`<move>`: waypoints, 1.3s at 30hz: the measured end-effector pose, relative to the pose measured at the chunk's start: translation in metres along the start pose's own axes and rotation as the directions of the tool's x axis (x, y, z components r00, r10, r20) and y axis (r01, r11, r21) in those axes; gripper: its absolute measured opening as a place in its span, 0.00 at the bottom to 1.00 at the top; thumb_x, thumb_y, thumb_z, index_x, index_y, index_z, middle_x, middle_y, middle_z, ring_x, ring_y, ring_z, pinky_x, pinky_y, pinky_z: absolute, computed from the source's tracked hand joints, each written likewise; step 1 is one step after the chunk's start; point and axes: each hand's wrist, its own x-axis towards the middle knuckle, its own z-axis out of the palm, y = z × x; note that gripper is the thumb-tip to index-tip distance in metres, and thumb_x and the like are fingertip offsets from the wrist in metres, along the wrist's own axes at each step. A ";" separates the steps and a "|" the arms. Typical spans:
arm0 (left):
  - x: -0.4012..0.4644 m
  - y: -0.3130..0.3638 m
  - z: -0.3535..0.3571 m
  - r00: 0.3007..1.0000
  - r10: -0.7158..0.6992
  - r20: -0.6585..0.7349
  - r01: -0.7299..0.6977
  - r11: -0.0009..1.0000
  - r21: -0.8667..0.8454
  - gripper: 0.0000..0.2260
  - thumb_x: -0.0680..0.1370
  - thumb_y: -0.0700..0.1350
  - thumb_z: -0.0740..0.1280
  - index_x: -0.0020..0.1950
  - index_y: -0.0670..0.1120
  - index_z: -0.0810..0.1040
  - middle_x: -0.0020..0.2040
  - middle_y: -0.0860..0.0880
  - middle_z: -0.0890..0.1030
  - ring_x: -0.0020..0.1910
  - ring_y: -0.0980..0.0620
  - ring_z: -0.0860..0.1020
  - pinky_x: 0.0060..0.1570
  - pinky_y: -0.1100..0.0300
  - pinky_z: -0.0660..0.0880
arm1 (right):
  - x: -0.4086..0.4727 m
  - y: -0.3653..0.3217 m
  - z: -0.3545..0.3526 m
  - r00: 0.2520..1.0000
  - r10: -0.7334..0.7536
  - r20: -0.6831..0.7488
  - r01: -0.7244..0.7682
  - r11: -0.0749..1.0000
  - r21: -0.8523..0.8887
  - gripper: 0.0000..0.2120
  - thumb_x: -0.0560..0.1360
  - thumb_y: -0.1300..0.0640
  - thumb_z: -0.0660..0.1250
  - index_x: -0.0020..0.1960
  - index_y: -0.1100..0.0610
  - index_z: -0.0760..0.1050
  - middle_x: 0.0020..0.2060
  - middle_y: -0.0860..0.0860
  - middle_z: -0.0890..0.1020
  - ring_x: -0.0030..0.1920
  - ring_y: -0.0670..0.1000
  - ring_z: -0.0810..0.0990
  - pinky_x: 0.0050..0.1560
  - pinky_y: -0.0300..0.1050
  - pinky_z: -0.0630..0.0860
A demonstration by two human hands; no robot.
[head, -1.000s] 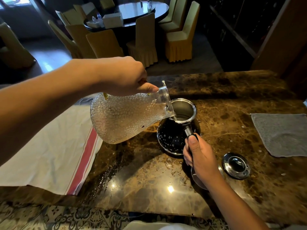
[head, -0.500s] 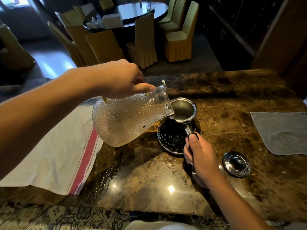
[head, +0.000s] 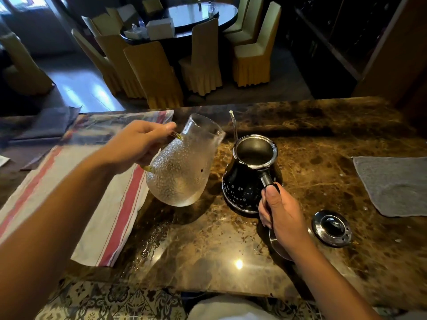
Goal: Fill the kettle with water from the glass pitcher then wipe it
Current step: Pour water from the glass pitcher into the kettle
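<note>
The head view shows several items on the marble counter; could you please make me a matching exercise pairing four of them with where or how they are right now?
Things:
1. glass pitcher
2. kettle
3. kettle lid
4. grey cloth

States:
a. lies flat at the counter's right edge
b. stands open, its handle gripped by the right hand
c. held tilted above the counter by the left hand
d. rests on the counter beside the right wrist

Pairs: 1-c, 2-b, 3-d, 4-a
</note>
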 end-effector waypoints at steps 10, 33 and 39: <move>-0.017 -0.059 0.029 0.877 -0.031 -0.480 -0.078 0.975 -0.206 0.28 0.87 0.55 0.58 0.26 0.53 0.69 0.24 0.58 0.63 0.22 0.59 0.60 0.28 0.65 0.58 | 0.002 0.003 0.000 1.000 0.018 -0.006 -0.018 1.000 -0.012 0.34 0.74 0.23 0.60 0.39 0.56 0.69 0.25 0.49 0.71 0.27 0.54 0.67 0.32 0.56 0.65; -0.038 -0.100 0.093 0.601 -0.003 -0.799 -0.059 0.997 -0.049 0.30 0.81 0.71 0.53 0.40 0.46 0.71 0.37 0.35 0.74 0.37 0.33 0.74 0.37 0.35 0.74 | 0.002 0.003 0.002 1.000 -0.010 -0.030 0.008 0.998 -0.061 0.34 0.76 0.25 0.56 0.39 0.57 0.69 0.25 0.50 0.71 0.27 0.55 0.68 0.32 0.52 0.68; -0.041 -0.107 0.113 0.603 0.005 -0.798 -0.072 0.996 -0.049 0.28 0.82 0.69 0.51 0.42 0.45 0.70 0.37 0.35 0.73 0.36 0.35 0.73 0.35 0.38 0.72 | 0.003 0.007 0.001 0.999 -0.006 -0.032 0.004 0.999 -0.051 0.35 0.76 0.24 0.56 0.39 0.59 0.69 0.25 0.51 0.71 0.27 0.55 0.68 0.34 0.43 0.70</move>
